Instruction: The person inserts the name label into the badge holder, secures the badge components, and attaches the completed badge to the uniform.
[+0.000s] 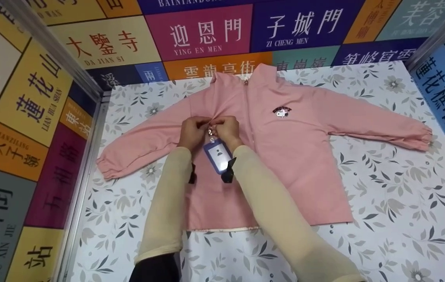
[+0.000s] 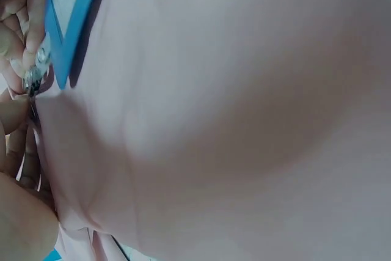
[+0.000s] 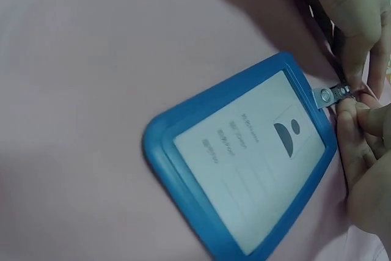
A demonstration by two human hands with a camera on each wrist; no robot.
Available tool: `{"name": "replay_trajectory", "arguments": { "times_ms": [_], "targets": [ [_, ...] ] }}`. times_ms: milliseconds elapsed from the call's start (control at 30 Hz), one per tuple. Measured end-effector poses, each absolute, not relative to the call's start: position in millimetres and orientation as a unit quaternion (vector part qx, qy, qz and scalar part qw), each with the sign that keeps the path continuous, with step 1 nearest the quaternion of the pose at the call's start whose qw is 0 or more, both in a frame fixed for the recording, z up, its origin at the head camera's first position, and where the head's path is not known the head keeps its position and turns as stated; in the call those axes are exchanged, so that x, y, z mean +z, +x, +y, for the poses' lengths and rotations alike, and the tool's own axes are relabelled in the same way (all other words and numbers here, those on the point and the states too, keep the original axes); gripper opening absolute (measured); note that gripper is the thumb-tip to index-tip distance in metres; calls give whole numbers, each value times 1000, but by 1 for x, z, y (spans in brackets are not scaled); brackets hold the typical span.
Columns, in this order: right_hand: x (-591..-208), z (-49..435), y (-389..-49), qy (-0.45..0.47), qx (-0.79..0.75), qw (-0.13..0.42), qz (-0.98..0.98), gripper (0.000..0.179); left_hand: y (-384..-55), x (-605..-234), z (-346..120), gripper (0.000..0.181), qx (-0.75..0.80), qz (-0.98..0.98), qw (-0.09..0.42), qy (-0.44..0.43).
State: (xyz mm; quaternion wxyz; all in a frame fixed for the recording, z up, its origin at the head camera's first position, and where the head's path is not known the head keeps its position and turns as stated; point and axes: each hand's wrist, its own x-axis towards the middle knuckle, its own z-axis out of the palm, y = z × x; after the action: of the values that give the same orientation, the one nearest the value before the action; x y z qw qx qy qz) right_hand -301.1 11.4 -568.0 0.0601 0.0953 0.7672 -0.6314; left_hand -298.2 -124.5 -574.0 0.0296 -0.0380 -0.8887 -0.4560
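A pink zip-up jacket (image 1: pixel 293 168) lies spread front up. On its left chest, my left hand (image 1: pixel 192 132) pinches a raised fold of the cloth, fingertips against a small metal clip (image 3: pixel 338 93). Close beside it, my right hand (image 1: pixel 227 129) pinches that clip, and the fingertips of both hands nearly meet. From the clip's clear strap hangs a blue-framed badge holder (image 3: pixel 183 175) with a white card inside, lying over the jacket front. In the left wrist view only a corner of the badge holder (image 2: pixel 73 35) shows. Fingers partly hide the clip's jaws.
The jacket rests on a table with a white leaf-and-flower cover (image 1: pixel 391 219). Panels with printed place names (image 1: pixel 210 31) stand behind and at both sides. A small cartoon patch (image 1: pixel 282 112) sits on the jacket's right chest, past the zipper (image 1: pixel 248 105).
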Motion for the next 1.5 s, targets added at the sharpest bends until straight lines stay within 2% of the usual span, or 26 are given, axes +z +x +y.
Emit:
{"name": "replay_trajectory", "arguments": {
  "times_ms": [400,500,733,1200,1500],
  "targets": [
    [-568,9,-303,132,-683,91,713,20,-295,-569,-134,24,-437,-898,6,-47],
    [-568,8,-303,131,-682,88,714,20,-295,-568,-134,22,-429,-902,-1,-50],
    [-570,8,-304,135,-634,70,759,19,-298,-571,-134,21,-418,-905,19,-80],
    [-573,7,-304,128,-682,71,716,18,-299,-576,-138,30,-434,-896,15,-94],
    [-571,8,-304,122,-692,83,707,18,-300,-569,-140,30,-404,-911,-22,-82]
  ]
}}
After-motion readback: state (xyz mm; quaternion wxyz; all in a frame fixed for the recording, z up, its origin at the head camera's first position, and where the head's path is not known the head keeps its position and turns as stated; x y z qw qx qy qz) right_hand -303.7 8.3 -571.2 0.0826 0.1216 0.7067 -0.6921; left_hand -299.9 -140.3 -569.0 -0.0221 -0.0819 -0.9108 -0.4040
